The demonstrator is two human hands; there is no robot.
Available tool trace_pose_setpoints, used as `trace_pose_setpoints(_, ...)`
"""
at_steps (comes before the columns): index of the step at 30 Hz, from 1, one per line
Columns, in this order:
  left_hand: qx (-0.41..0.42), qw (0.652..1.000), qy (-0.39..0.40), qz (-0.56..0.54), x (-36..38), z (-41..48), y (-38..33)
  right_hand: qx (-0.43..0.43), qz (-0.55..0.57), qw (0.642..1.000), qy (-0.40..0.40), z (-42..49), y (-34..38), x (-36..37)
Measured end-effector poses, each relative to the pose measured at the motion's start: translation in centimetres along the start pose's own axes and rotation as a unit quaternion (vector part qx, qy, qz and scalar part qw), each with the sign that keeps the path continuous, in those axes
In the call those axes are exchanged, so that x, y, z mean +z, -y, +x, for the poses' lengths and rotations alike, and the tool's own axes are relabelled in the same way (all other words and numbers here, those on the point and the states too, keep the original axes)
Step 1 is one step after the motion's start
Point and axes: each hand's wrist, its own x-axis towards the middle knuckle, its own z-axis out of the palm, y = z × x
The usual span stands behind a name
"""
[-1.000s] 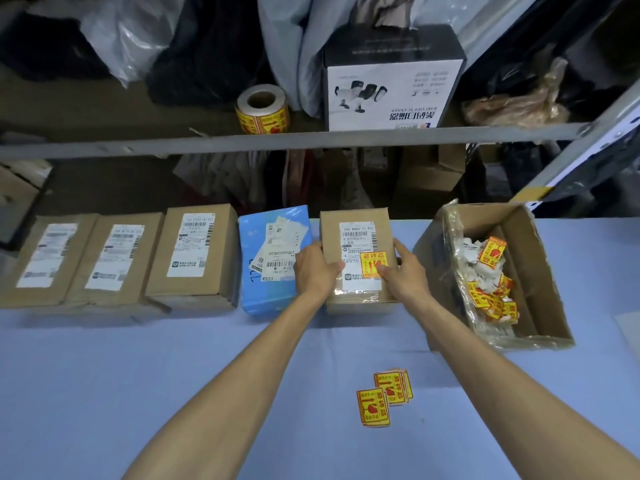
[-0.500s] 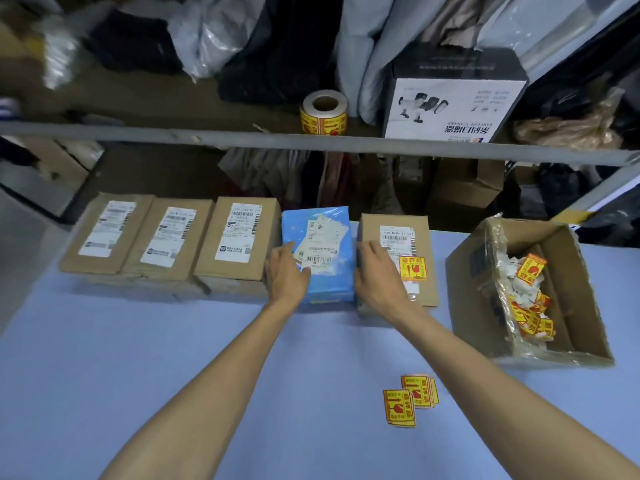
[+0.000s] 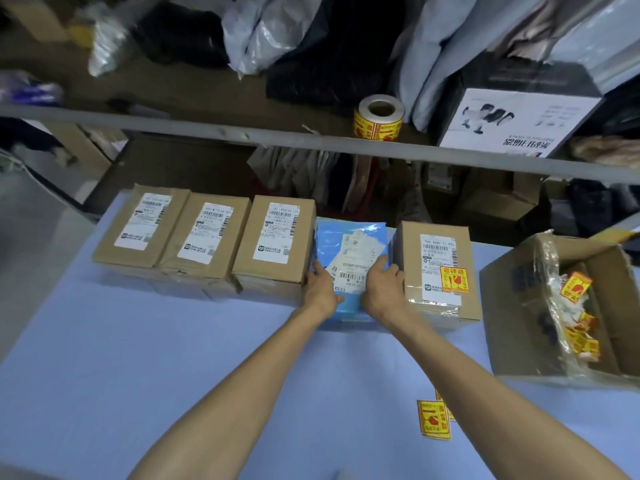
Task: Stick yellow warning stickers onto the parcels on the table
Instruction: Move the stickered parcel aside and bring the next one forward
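A blue parcel [image 3: 346, 237] with white labels lies in the row at the table's far edge. My left hand [image 3: 320, 289] grips its left side and my right hand [image 3: 382, 289] grips its right side. To its right stands a brown parcel [image 3: 408, 258] that carries a yellow warning sticker [image 3: 454, 279] on its white label. Left of the blue one sit three brown parcels [image 3: 273, 237] with white labels and no yellow sticker. Loose yellow stickers [image 3: 434, 419] lie on the table near my right forearm.
An open cardboard box [image 3: 512, 327] holding yellow stickers and backing scraps stands at the right. A sticker roll [image 3: 379, 117] and a black-and-white product box [image 3: 512, 119] rest on the shelf behind a grey rail [image 3: 207, 128]. The blue table [image 3: 138, 358] stretches toward me.
Both hands left the stickered brown parcel and moved left to the blue parcel, closing in on its two sides. The camera view swung left as well.
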Motion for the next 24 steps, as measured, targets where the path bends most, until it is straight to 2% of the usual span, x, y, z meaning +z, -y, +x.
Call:
trace_pose_setpoints(5,-0.002,0.999,0.04,0.009,0.4,-5.2,2.7,-0.006,-0.094,0.995,0.026,-4.4,-0.3,2.6)
trace_pose_setpoints(8,-0.007,0.999,0.027,-0.017,1.0,-8.2,5.0,-0.023,-0.13,0.991,0.013,-7.1,-1.2,4.5)
trace_pose_setpoints(11,-0.007,0.999,-0.005,-0.042,1.3,-10.0,7.9,0.003,-0.038,0.999,0.034,-10.0,-2.0,6.1)
trace_pose_setpoints(16,0.013,0.998,0.023,-0.063,2.1,-11.8,11.8,0.043,0.138,0.989,0.026,-13.6,-3.5,7.4)
trace_pose_setpoints(19,0.026,0.996,0.018,-0.079,2.7,-12.7,12.5,0.04,0.165,0.985,-0.014,-15.0,-4.0,8.6)
trace_pose_setpoints(24,0.015,0.993,0.022,-0.112,3.6,-13.2,13.7,0.089,0.244,0.963,-0.065,-17.4,-4.8,11.0)
